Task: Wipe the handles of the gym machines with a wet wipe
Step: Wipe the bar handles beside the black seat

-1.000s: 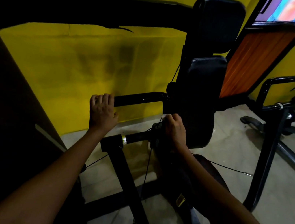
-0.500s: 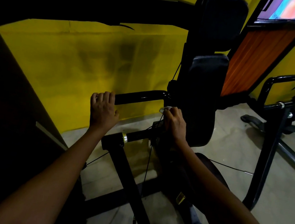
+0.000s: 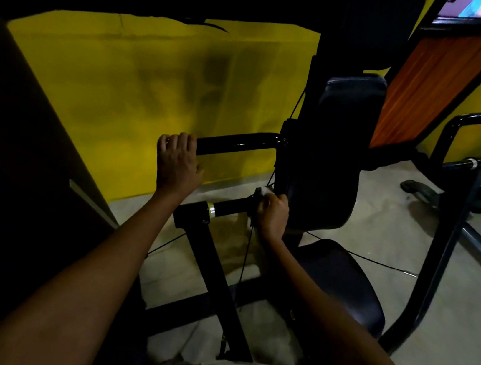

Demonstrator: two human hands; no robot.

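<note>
From the head camera, the left hand (image 3: 177, 164) has its fingers curled over the near end of an upper black bar (image 3: 237, 144), whose long axis runs left to right, rising slightly toward the backrest pad (image 3: 334, 152). Below it, the right hand (image 3: 271, 216) grips a white wet wipe (image 3: 263, 191) against the right end of the lower handle (image 3: 231, 208), which lies almost parallel, pointing rightward from its silver collar (image 3: 211, 208). The seat (image 3: 342, 285) sits just right of the forearm.

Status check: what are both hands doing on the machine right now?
Left hand grips upper bar. Right hand holds wet wipe against lower handle. Thin cable hangs beside it.
</note>
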